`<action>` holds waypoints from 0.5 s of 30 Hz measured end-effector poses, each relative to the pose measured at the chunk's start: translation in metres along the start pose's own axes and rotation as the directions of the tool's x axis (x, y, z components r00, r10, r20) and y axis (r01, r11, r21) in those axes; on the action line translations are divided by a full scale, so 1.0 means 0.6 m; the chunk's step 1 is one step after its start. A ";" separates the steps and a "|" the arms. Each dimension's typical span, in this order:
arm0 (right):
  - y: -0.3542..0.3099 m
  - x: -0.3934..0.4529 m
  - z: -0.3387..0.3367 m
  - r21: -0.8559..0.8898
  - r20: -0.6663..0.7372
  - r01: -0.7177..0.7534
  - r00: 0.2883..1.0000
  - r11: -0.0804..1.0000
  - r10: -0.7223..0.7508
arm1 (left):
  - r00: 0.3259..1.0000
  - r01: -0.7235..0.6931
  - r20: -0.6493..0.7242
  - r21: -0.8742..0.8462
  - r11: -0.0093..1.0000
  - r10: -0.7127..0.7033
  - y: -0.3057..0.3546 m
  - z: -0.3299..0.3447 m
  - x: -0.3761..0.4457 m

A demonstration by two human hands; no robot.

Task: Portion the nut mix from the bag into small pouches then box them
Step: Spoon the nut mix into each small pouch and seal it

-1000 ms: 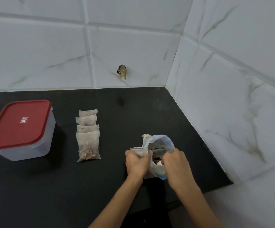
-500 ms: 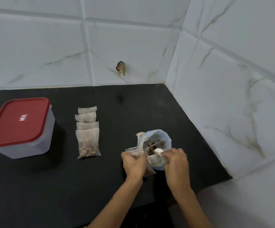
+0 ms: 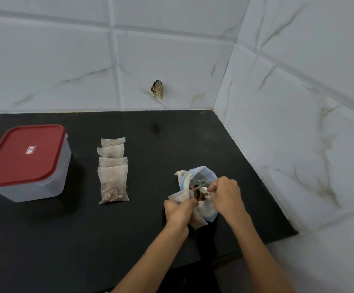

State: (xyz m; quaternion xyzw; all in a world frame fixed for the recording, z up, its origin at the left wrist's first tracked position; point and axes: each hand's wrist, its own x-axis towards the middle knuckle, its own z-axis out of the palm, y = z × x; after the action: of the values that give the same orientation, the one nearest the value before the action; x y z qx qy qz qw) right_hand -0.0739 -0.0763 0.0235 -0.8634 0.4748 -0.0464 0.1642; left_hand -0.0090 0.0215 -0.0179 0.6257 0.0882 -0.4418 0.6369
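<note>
Since the earlier frames, we note that the right hand has risen out of the bag and now carries a white scoop loaded with nut mix at the mouth of the small pouch. We judge the transfer of one more portion to be under way; boxing has not begun.

Working left to right across the frame:

1. At left, the box stands on the tabletop with its red lid still on. It must be opened before any pouch goes in.
2. Left of centre, four filled pouches lie in an overlapping row, well apart from the box and from the hands.
3. Lower centre, the left hand has its fingers curled round the open pouch, holding it beside the bag.
4. Just right of it, the right hand's fingers pinch the scoop handle above the bag opening.

Edges and room:

1. The bag sits near the right edge of the tabletop, where the tiled wall closes off that side. We judge there is little room for the right elbow to swing outward.
2. The tabletop's near edge lies under the forearms; spilled mix could roll off there.
3. Dark surface lies open between the pouch row and the hands, which we judge enough for setting down the next pouch.
</note>
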 end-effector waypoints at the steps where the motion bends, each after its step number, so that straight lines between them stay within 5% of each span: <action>1: 0.003 0.005 -0.002 0.012 0.018 -0.010 1.000 1.000 0.010 | 1.000 0.007 0.003 -0.022 1.000 -0.007 -0.003 0.002 0.004; 9: 0.032 0.026 0.000 0.197 0.109 -0.241 0.969 0.950 0.223 | 0.984 -0.066 0.158 -0.129 0.989 0.086 -0.010 0.003 0.011; 15: 0.046 0.020 -0.023 0.534 0.388 -0.495 0.864 0.685 0.321 | 0.978 -0.067 0.177 -0.211 0.975 0.106 -0.004 0.004 0.020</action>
State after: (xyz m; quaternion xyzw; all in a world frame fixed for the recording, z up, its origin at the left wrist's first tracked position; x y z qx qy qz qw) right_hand -0.0927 -0.1034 0.0265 -0.6299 0.5884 -0.0458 0.5049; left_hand -0.0048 0.0142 -0.0272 0.5161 0.0452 -0.4591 0.7216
